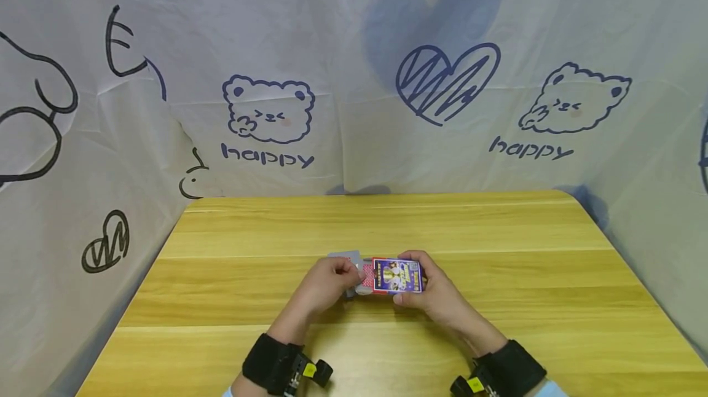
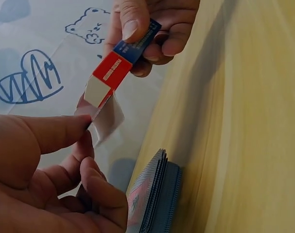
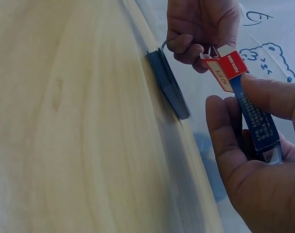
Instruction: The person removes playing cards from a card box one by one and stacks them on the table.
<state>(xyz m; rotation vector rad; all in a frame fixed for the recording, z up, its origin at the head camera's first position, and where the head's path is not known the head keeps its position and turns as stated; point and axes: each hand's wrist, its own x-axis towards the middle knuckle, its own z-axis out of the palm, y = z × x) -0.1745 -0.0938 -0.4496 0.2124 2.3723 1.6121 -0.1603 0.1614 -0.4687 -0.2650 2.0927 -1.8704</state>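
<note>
My right hand grips a playing card box by its sides, thumb along one edge. The box is blue with a gold trophy print, and its red end with pale flaps faces left, opened. At that end my left hand pinches a red-patterned playing card between thumb and index finger; its other fingers are curled below. Just behind the left hand, a stack of playing cards with grey-blue edges sits on the table, partly hidden by that hand in the head view.
The wooden table spreads around both hands. White cloth with drawn bears and hearts hangs at its back and sides. Each wrist wears a black strap with a small camera.
</note>
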